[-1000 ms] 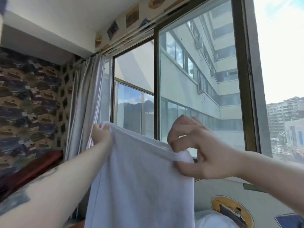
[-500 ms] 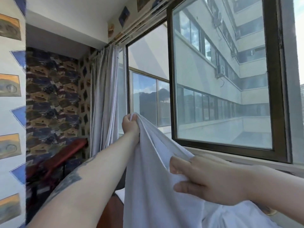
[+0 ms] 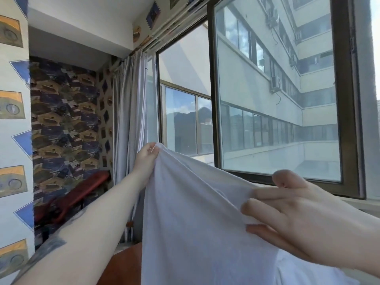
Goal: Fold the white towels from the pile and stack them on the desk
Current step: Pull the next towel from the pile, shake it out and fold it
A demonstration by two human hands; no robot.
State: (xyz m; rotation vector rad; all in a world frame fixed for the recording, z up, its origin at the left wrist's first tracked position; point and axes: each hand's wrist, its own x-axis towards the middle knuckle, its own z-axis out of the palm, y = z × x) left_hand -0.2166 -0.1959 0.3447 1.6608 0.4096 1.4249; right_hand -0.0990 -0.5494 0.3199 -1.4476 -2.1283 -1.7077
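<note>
Big window (image 3: 277,95) ahead, white towel (image 3: 195,223) held up in front of it, mid-fold. Right hand (image 3: 304,221) pinches the near top edge, left hand (image 3: 147,156) pinches the far corner. Next, I'd judge: bring the corners together.

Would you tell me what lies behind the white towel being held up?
Beside the white cloth towel, grey curtain and brown-framed window show; directly behind it is hidden.

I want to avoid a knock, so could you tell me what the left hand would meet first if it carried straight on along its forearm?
Probably the grey curtain, which hangs just beyond the left hand pinching the white towel; depth is unclear.
</note>
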